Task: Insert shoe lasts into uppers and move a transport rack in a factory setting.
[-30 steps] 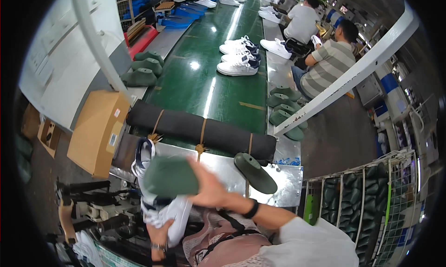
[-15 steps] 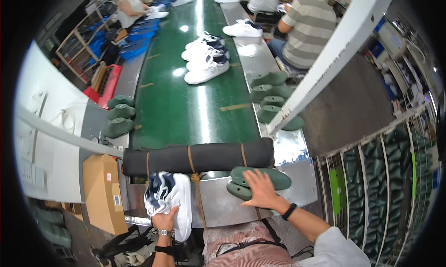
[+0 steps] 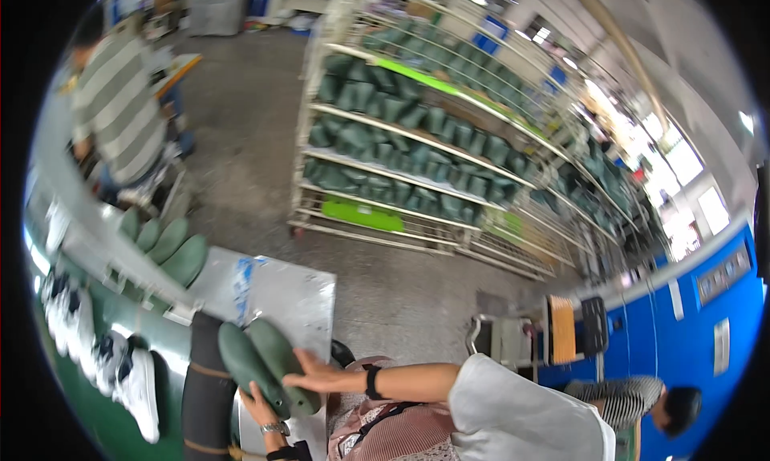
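Observation:
Two dark green shoe lasts (image 3: 275,350) lie side by side at the metal ledge (image 3: 309,289), beside the black roll (image 3: 207,381). My left hand (image 3: 261,409), with a metal watch at its wrist, is closed at the near end of the left last (image 3: 241,357). Part of its fingers is hidden. My right hand (image 3: 321,373) reaches in from the right, its fingers spread against the side of the other last. Several white shoes with dark collars (image 3: 138,397) stand on the green belt (image 3: 88,417) to the left.
Several more green lasts (image 3: 184,259) stand on the ledge beyond a white post. A white wire rack (image 3: 393,152) full of lasts stands across the floor. One person in a striped shirt (image 3: 120,100) sits at far left; another (image 3: 634,397) is at lower right, near a blue panel (image 3: 682,325).
The view has swung to the right. My left hand has let go of the white shoe and come over to the green lasts. My right hand stays at them.

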Demonstrator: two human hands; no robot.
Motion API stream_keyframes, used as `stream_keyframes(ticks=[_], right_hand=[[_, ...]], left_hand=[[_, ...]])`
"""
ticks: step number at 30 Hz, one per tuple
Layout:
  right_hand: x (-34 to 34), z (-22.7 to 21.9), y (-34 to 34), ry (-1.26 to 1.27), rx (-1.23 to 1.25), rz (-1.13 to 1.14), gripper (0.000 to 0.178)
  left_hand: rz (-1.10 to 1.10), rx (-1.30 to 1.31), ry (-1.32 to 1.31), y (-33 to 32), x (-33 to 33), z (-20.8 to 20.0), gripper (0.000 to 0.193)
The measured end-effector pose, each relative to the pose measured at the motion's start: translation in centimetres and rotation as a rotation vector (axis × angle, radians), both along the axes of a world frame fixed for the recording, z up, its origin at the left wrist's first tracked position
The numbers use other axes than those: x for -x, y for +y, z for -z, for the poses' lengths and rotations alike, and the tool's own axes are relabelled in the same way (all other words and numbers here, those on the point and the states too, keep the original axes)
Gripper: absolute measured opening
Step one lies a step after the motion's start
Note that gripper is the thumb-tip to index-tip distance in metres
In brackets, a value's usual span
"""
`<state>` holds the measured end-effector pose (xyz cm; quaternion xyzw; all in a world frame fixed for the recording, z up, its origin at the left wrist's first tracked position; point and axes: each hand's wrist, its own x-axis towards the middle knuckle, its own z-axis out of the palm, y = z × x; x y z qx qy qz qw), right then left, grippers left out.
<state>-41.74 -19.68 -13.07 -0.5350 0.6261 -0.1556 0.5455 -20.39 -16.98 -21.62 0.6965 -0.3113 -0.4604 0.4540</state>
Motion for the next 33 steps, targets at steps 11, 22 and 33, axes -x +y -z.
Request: stream_keyframes(ticks=[11, 22, 33], right_hand=[[14.2, -3.9, 1.6, -0.674, -0.298, 0.203, 0.094], [56.3, -2.0, 13.8, -0.76, 0.138, 1.253, 0.063], [91.0, -9.3, 15.9, -0.651, 0.475, 1.784, 0.077]], left_hand=[[0.106, -0.25, 0.565, 3.9, 8.6, -3.9, 0.062], [1.067, -0.259, 0.545, -3.5, 62.6, -15.3, 0.07], [1.531, -0.436, 0.788, -5.1, 105.7, -14.0, 0.068]])
